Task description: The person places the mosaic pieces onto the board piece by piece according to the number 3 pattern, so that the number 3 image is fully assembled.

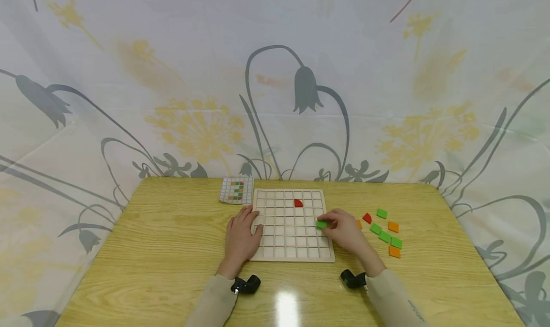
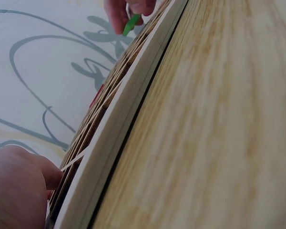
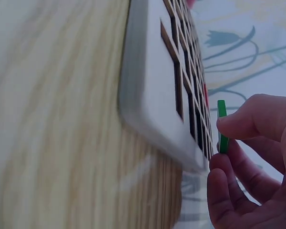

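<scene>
A pale wooden grid board [image 1: 290, 258] lies on the table, divided into square cells. One red quarter-round tile [image 1: 298, 203] sits in a cell near its far edge. My left hand [image 1: 243, 234] rests on the board's left edge, fingers extended. Above the board's right side, my right hand [image 1: 345, 229] pinches a green square tile [image 1: 321, 224] between thumb and fingers. In the right wrist view this green tile [image 3: 222, 126] is held edge-on, apart from the board. The left wrist view shows the board's side wall [image 2: 119, 114] and part of the left hand [image 2: 19, 186].
Right of the board lie several loose tiles: green ones [image 1: 382, 213], orange ones [image 1: 393, 227] and a red one [image 1: 367, 218]. A pattern card [image 1: 227, 192] with coloured squares lies at the board's far left corner. Behind the wooden table [image 1: 172, 250] hangs a flower-printed curtain [image 1: 193, 79].
</scene>
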Motion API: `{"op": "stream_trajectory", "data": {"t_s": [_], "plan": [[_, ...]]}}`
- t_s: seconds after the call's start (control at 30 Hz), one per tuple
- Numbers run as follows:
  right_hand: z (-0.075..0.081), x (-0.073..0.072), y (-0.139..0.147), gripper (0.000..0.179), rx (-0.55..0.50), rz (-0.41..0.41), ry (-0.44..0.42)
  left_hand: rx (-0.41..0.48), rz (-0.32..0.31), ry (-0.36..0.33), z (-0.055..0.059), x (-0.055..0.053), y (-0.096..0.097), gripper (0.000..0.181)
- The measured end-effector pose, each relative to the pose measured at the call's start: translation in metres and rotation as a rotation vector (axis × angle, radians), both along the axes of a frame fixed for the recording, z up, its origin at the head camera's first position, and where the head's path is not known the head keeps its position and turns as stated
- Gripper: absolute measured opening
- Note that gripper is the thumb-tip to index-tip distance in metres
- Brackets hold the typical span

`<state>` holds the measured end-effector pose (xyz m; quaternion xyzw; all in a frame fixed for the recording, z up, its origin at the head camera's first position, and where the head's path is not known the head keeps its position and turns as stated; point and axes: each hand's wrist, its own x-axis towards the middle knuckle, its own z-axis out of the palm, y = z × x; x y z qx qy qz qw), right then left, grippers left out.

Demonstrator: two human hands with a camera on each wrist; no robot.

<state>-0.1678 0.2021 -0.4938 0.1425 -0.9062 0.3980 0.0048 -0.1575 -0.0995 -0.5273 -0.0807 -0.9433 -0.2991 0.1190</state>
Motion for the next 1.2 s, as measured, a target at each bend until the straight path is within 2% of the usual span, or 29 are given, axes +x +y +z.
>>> {"op": "stream_trajectory", "data": {"t_s": [0.2,0.4,0.7,0.93,1.2], "plan": [[-0.001,-0.01,-0.017,0.029,-0.017,-0.007,-0.032,-0.006,0.0,0.008,0.0,0.0,-0.001,0.038],[-0.004,-0.016,-0.029,0.028,-0.053,0.023,-0.044,0.015,-0.005,0.012,0.001,0.001,0.0,0.038],[-0.007,-0.02,-0.044,0.025,-0.097,0.048,0.045,0.013,-0.007,0.019,0.001,0.0,-0.001,0.037],[-0.005,-0.028,-0.054,0.028,-0.059,0.03,-0.032,0.015,-0.011,0.032,0.001,0.001,-0.001,0.037],[-0.003,-0.036,-0.062,0.03,-0.038,0.033,-0.017,0.013,-0.008,0.023,0.0,0.0,-0.002,0.037]]}}
